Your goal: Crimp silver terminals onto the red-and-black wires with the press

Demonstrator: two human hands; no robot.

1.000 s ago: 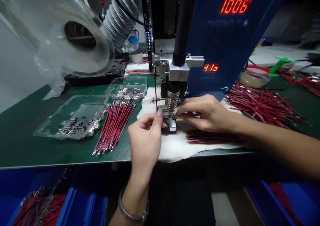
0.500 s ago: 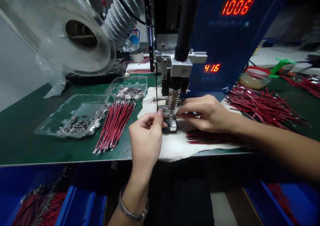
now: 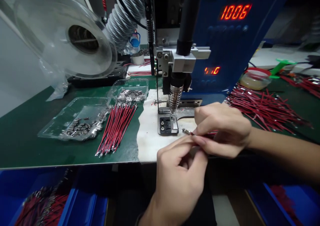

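My right hand (image 3: 222, 129) pinches a thin red wire with a small metal connector (image 3: 187, 132) on its end; the connector sticks out to the left past the fingertips. Against those fingertips press the curled, closed fingers of my left hand (image 3: 180, 172), and whatever lies in them is hidden. Both hands are in front and to the right of the soldering machine's small black fixture (image 3: 165, 126). Above the fixture hangs the machine's spring-wrapped tip (image 3: 175, 97). Part of a wire bundle (image 3: 212, 133) shows behind my right fingers.
Left of the white cloth (image 3: 147, 139) lies a bundle of red and black wires (image 3: 117, 129). Clear trays (image 3: 50, 127) hold metal connectors. A wire heap (image 3: 260, 109) and a red-lidded tub (image 3: 256, 77) stand right. The blue machine (image 3: 225, 45) rises behind; blue bins sit below.
Both hands have left the fixture under the tip and come toward me and to the right, where they now meet around the wire. The fixture is now uncovered.
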